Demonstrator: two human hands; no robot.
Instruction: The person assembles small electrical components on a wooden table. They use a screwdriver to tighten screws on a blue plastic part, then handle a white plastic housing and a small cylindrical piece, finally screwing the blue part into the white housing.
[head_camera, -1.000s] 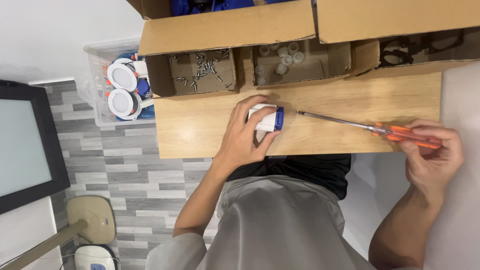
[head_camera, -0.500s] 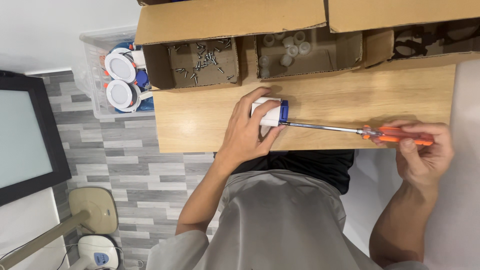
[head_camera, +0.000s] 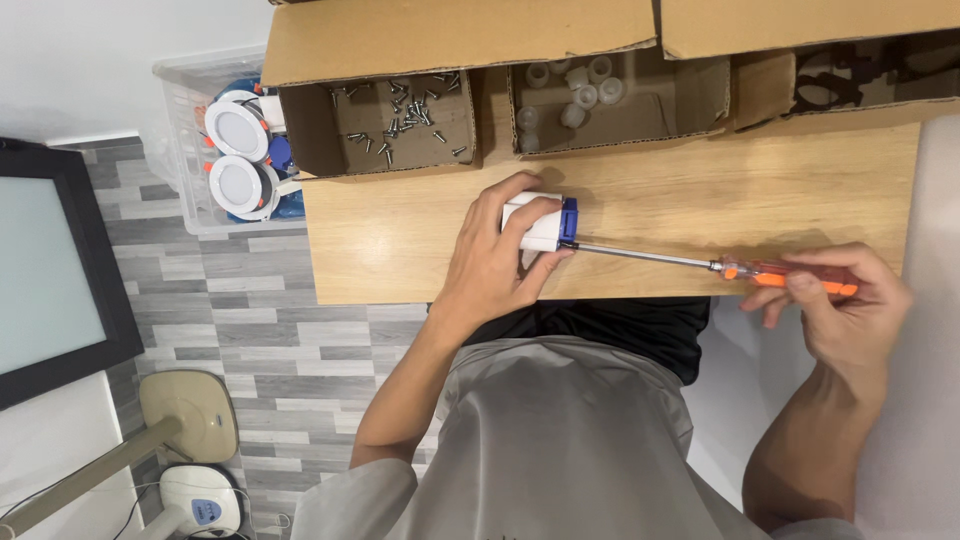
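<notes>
Screwdriver (head_camera: 700, 263) lies level, tip at white-blue fitting (head_camera: 540, 222) gripped by left hand (head_camera: 495, 265); right hand (head_camera: 845, 310) closed round handle

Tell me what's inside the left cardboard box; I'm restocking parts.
The left cardboard box holds loose small screws scattered on its floor. Its folded-out flap hides the far part.
</notes>
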